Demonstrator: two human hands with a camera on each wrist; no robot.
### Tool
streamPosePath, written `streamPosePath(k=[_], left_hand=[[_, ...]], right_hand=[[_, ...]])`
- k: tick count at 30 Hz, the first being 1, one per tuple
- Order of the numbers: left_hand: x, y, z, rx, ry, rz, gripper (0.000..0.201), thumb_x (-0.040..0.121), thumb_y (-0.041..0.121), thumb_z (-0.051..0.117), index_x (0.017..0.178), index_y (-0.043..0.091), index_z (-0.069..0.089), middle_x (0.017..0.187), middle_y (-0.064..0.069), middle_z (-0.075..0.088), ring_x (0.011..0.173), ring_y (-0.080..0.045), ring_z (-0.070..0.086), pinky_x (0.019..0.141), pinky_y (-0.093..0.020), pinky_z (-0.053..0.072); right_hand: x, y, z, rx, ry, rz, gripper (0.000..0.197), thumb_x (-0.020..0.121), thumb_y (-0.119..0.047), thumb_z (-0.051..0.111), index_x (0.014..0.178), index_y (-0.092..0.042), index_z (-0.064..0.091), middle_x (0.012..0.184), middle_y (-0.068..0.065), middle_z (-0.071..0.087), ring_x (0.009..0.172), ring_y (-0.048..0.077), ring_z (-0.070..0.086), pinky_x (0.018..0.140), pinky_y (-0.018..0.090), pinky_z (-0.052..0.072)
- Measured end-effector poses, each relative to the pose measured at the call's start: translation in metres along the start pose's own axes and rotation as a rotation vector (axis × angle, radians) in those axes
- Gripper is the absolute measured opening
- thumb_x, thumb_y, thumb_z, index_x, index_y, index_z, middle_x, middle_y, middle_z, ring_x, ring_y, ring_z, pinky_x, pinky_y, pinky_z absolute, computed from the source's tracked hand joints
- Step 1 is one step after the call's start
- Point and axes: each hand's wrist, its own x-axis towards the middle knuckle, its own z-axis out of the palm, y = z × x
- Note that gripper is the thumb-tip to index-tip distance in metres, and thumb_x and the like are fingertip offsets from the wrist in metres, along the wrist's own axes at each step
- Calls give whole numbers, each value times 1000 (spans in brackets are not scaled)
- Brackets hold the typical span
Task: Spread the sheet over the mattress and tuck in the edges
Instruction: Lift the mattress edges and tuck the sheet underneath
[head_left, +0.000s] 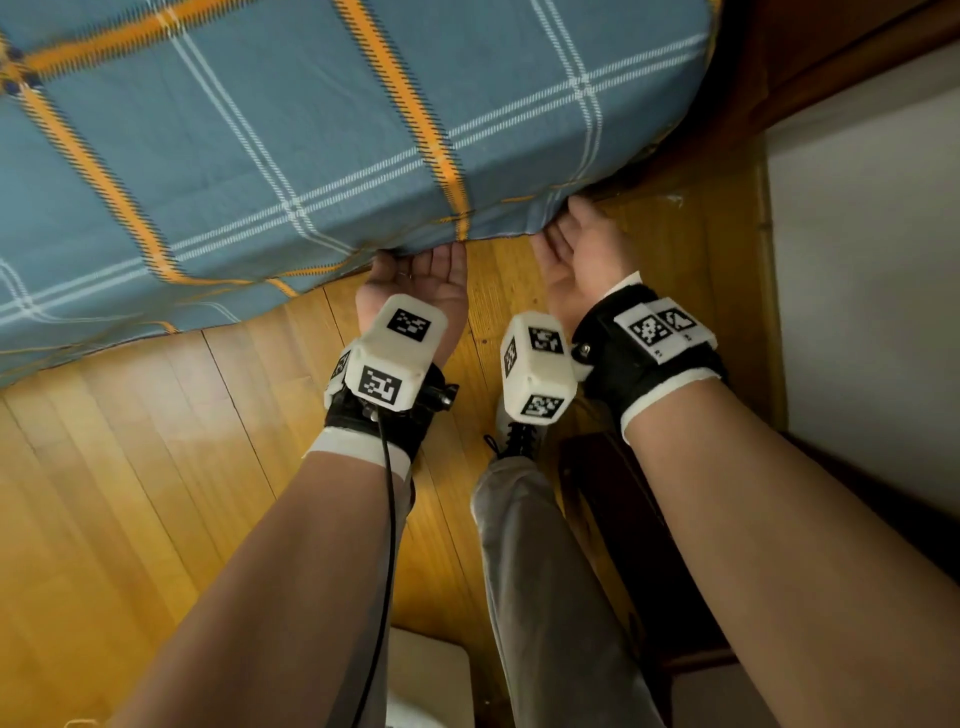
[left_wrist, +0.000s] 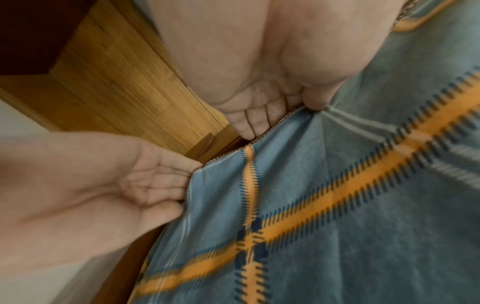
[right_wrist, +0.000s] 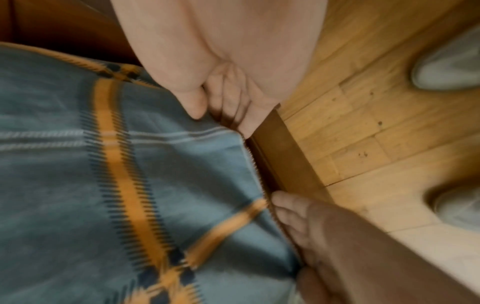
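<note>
A blue plaid sheet (head_left: 311, 156) with orange and white stripes covers the mattress and hangs down its near side. Both hands are palm up at the sheet's lower hem, near the right corner. My left hand (head_left: 415, 265) has its straight fingers (left_wrist: 255, 121) slid beneath the hem, and its thumb rests on the fabric. A little to the right, my right hand (head_left: 566, 228) does the same, with its fingers (right_wrist: 228, 98) behind the hem and its thumb on the cloth. The fingertips of both hands are hidden under the sheet (left_wrist: 337, 205). The sheet (right_wrist: 78, 185) lies against a brown bed rail (right_wrist: 285, 164).
A wooden floor (head_left: 156, 441) runs along the bed. My white shoes (right_wrist: 449, 61) stand close to the rail. A white wall (head_left: 857, 260) and a dark piece of wooden furniture (head_left: 623, 545) close in on the right. A pale object (head_left: 431, 675) lies by my feet.
</note>
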Motion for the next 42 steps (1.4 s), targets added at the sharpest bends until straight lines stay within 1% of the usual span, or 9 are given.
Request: streamPosePath(k=[6, 12, 17, 21, 24, 26, 30, 40, 42], left_hand=[[-7, -2, 0, 140, 51, 27, 30, 100, 26, 42, 113, 7, 60, 109, -12, 70, 112, -27, 63, 104, -44, 44], [-11, 21, -7, 735, 175, -48, 46, 104, 33, 32, 109, 2, 65, 95, -12, 75, 87, -24, 73, 68, -28, 59], [-51, 34, -19, 616, 202, -180, 53, 103, 42, 29, 114, 1, 60, 109, -15, 69, 96, -29, 68, 80, -36, 55], [-120, 58, 5, 730, 224, -188, 41, 97, 44, 43, 106, 9, 61, 120, -14, 58, 97, -30, 63, 78, -39, 48], [-201, 89, 39, 815, 264, -80, 47, 97, 38, 46, 134, 8, 51, 140, -15, 48, 127, -34, 50, 83, -42, 47], [-262, 116, 57, 918, 271, -4, 47, 99, 33, 45, 139, 8, 46, 147, -14, 42, 134, -34, 43, 102, -45, 43], [-388, 181, 84, 1163, 293, 40, 47, 97, 36, 48, 135, 9, 51, 147, -12, 45, 126, -31, 50, 102, -40, 39], [-620, 379, 92, 1421, 482, 629, 42, 92, 32, 60, 124, 5, 63, 124, -17, 63, 116, -33, 59, 97, -36, 47], [-655, 421, 78, 1481, 543, 695, 43, 92, 36, 58, 123, 7, 64, 119, -16, 65, 113, -31, 59, 94, -35, 46]], right_hand=[[19, 5, 4, -85, -43, 85, 25, 97, -19, 55, 115, -4, 62, 118, 12, 68, 113, 20, 64, 94, 31, 54], [12, -14, 0, -642, -10, 222, 50, 106, -32, 33, 140, 2, 44, 146, 21, 43, 138, 36, 37, 98, 30, 50], [-22, -10, -14, -1000, 49, 194, 35, 99, -35, 49, 121, -11, 61, 129, 7, 63, 123, 26, 57, 108, 40, 43], [-77, -13, -13, -1175, -38, 162, 54, 69, -62, 60, 106, -23, 65, 121, -4, 65, 103, 17, 61, 91, 36, 47], [-160, -29, 15, -1247, -70, 75, 32, 81, -42, 69, 103, -20, 61, 113, 3, 65, 91, 20, 59, 71, 29, 45], [-239, -42, 45, -1363, -96, -7, 41, 84, -36, 69, 117, -15, 57, 113, 2, 57, 100, 22, 56, 84, 33, 45], [-361, -52, 113, -1519, -205, -178, 52, 87, -29, 67, 128, 0, 56, 128, 11, 58, 119, 28, 55, 101, 38, 41], [-596, 54, 288, -1829, -688, -478, 42, 88, -34, 65, 115, -2, 60, 93, 19, 62, 87, 27, 60, 69, 29, 40], [-629, 90, 319, -1861, -783, -547, 53, 88, -31, 67, 132, -4, 54, 119, 18, 64, 111, 31, 59, 86, 31, 43]])
